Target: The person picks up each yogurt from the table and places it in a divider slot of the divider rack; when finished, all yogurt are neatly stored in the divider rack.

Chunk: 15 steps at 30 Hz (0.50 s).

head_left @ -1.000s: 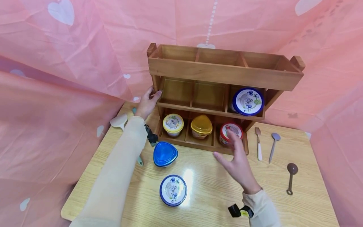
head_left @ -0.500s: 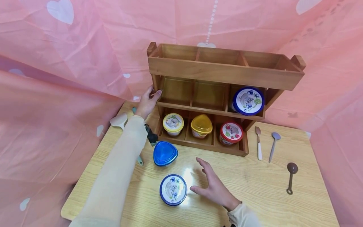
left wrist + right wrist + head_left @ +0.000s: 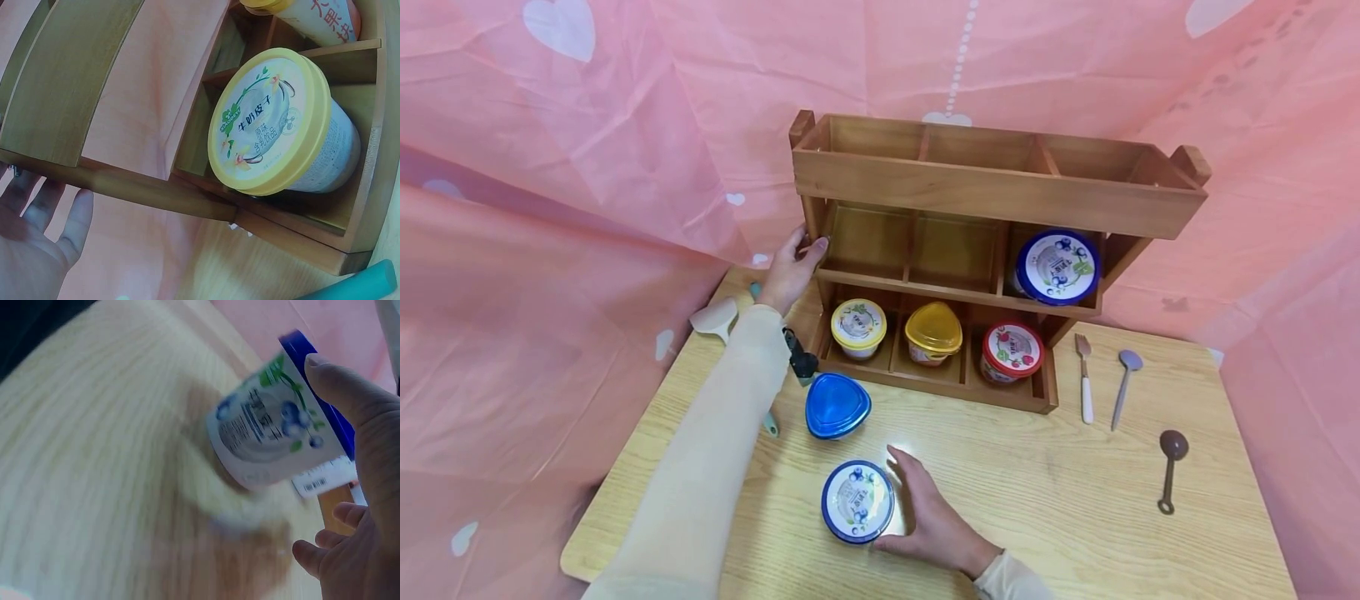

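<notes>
On the table stands a round tub with a blue-rimmed blueberry lid. My right hand is at its right side, fingers spread apart. In the right wrist view my thumb lies against the tub's blue lid, while the other fingertips are apart from the tub. My left hand grips the left side post of the wooden shelf, thumb in front and fingers on the outer side. A yellow-lidded tub sits in the shelf's lower left compartment, near that hand.
A blue triangular-lidded tub stands in front of the shelf. The shelf also bears a yellow triangular-lidded tub, a red-lidded tub and a large blue-lidded tub. A fork, spoon and ladle lie right; a spatula lies left.
My right hand has moved left and toward me, from in front of the red-lidded tub to the blueberry tub. The left hand stays at the shelf post.
</notes>
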Motion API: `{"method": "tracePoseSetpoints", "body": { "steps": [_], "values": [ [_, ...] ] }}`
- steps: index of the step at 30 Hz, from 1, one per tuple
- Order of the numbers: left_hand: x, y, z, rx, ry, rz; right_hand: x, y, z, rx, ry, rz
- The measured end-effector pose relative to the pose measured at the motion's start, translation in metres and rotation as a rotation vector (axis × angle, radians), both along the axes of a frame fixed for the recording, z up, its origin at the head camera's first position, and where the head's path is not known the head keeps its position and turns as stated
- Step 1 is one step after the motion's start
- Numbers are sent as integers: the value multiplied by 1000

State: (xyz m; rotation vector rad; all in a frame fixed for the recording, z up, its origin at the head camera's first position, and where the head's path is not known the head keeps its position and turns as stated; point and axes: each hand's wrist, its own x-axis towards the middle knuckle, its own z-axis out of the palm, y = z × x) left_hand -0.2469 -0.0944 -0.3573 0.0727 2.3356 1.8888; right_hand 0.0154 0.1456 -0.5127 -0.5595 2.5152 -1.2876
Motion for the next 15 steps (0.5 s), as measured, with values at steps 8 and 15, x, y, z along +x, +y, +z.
{"method": "tracePoseSetpoints", "body": {
  "steps": [8, 15],
  "values": [
    [-20, -3, -28, 26, 43, 12, 1, -22, 2, -14, -33, 48],
    [-25, -4, -37, 1, 60, 14, -1, -27, 0, -35, -95, 39]
  ]
}}
